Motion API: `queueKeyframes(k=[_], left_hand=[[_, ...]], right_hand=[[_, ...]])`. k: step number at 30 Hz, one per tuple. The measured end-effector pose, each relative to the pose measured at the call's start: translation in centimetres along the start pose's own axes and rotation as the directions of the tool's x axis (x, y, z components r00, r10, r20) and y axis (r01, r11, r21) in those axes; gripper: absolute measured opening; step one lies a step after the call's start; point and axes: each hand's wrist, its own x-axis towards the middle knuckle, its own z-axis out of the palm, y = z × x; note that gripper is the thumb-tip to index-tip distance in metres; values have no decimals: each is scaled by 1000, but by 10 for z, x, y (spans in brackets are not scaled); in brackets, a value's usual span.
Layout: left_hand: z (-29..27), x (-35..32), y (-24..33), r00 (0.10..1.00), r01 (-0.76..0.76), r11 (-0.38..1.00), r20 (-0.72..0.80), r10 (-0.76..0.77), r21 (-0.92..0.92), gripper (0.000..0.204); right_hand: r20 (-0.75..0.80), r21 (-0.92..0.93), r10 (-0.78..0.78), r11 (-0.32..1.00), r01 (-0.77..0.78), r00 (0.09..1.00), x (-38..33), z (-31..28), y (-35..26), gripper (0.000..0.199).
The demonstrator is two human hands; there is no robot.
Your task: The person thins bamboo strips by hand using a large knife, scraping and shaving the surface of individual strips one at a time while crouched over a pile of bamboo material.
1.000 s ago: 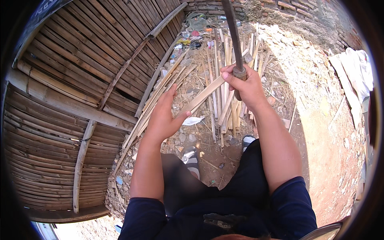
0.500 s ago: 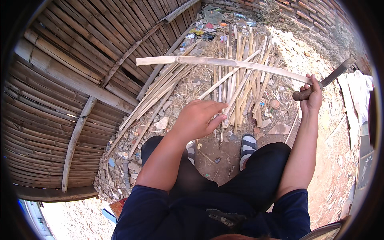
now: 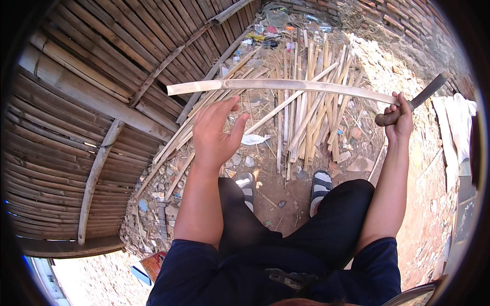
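A long, slightly bowed bamboo strip (image 3: 286, 84) spans the view from left to right above the ground. My right hand (image 3: 400, 125) is closed round its right end and also round the wooden handle of a machete (image 3: 431, 89). The machete's dark blade points up and to the right, away from the strip. My left hand (image 3: 215, 133) is raised just below the strip's left part, fingers apart and curved, thumb out to the right. It holds nothing and appears not to touch the strip.
Split bamboo strips (image 3: 306, 120) lie heaped on the ground ahead of my feet. A slatted bamboo wall (image 3: 97, 66) rises on the left, and a brick wall (image 3: 393, 20) stands at the back right. White cloth (image 3: 451, 122) hangs at the right. Rubble and litter surround the heap.
My left hand has moved left and up toward the strip's left part, its fingers now more upright. The strip's left end has dropped slightly. My right hand keeps its hold, barely shifted.
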Motion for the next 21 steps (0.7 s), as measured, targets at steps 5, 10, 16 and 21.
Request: queueKeyframes(k=[5, 10, 16, 21], left_hand=[[11, 4, 1, 992, -112, 966, -32, 123, 233, 65], [20, 6, 31, 990, -121, 955, 108, 95, 269, 74], [22, 1, 14, 913, 170, 929, 303, -274, 328, 63], [12, 3, 6, 813, 336, 876, 362, -456, 347, 46]], right_hand=[[70, -16, 49, 999, -48, 996, -9, 8, 1, 28], [127, -15, 121, 993, -120, 984, -53, 62, 3, 25], [286, -38, 160, 987, -156, 945, -78, 84, 9, 28], [255, -397, 140, 918, -28, 957, -78, 78, 4, 31]])
